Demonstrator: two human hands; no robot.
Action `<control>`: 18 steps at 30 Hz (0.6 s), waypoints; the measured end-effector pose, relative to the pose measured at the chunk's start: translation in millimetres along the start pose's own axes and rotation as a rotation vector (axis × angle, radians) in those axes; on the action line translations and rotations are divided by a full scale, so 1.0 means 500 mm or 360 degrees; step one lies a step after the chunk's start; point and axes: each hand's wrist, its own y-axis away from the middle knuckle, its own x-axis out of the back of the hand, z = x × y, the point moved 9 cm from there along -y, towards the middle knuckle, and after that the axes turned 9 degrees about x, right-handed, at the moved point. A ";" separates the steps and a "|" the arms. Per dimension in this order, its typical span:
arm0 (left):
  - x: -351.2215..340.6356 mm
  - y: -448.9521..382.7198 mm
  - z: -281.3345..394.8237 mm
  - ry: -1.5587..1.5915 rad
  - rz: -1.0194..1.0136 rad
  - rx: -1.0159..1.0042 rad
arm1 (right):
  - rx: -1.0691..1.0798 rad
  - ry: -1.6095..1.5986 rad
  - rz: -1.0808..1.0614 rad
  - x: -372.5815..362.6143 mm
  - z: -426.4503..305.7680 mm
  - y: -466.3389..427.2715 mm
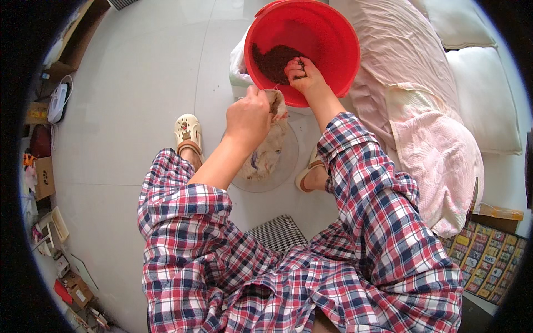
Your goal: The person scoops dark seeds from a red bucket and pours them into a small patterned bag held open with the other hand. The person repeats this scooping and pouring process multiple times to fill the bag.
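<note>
A red plastic bucket (329,54) stands tilted in front of me, with dark loose material (270,62) like soil or husks inside. My right hand (304,75) reaches into it, its fingers curled around some of that dark material. Just outside the near rim, my left hand (250,114) grips the top edge of a worn cloth sack (268,154). The sack's mouth is partly open beside the bucket. Under the sack lies a round, clear plate or lid (287,175) on the floor, between my feet.
A white bag-lined container (239,68) is behind the bucket's left side. On the right are a sofa with a pink cover (408,54) and a pink towel (437,158). A houndstooth stool (279,233) is beneath me. Boxes (43,179) and clutter line the left edge.
</note>
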 end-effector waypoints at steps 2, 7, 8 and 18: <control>-0.001 -0.001 0.000 0.0096 0.0036 0.0012 | 0.0036 0.0004 0.0041 -0.007 0.000 0.009; 0.007 0.008 -0.004 0.0446 -0.0007 -0.0028 | 0.0181 -0.0035 0.0146 -0.032 0.032 0.031; 0.009 0.002 0.005 0.0508 -0.0042 -0.0034 | 0.0172 -0.0022 0.0115 -0.041 0.020 0.039; 0.005 -0.026 -0.054 0.0570 0.0157 0.0086 | -0.0066 -0.0070 -0.0195 -0.147 0.092 0.104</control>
